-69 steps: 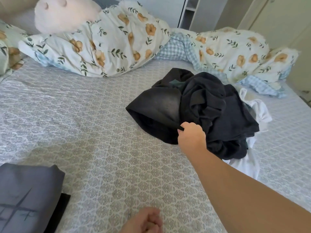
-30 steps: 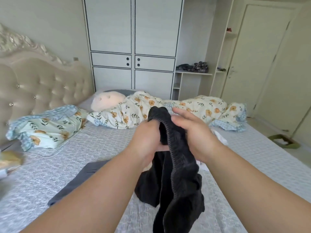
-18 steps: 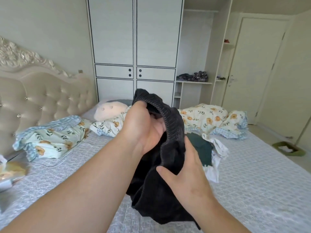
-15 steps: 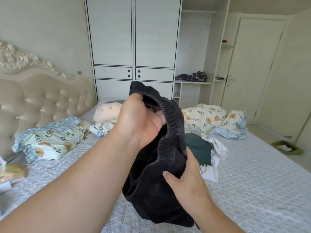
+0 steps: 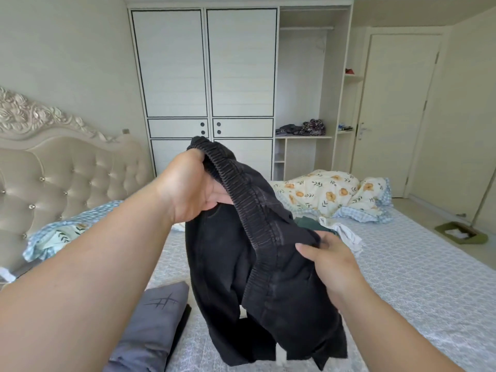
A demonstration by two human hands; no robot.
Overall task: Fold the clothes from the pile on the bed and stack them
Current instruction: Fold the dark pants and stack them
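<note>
I hold a black garment (image 5: 268, 291) with a ribbed elastic waistband up over the bed (image 5: 416, 277). My left hand (image 5: 193, 189) grips the waistband at its upper end. My right hand (image 5: 330, 259) pinches the same waistband lower down and to the right. The garment's body hangs crumpled below, its lower edge near the sheet. Behind it lies the rest of the pile (image 5: 341, 232), with a dark green piece and white cloth showing. A folded grey garment (image 5: 155, 326) lies on the bed at lower left, over something black.
A floral duvet (image 5: 327, 194) is bunched along the far side of the bed. A blue checked and floral pillow (image 5: 53, 234) rests by the tufted headboard (image 5: 67, 178). A white wardrobe (image 5: 204, 76) and a door (image 5: 397, 108) stand behind. A dustpan (image 5: 460, 233) sits on the floor at right.
I picked the black garment off the pile and lifted it with both hands. My right hand has slid along the waistband down and to the right, stretching it out from my left hand.
</note>
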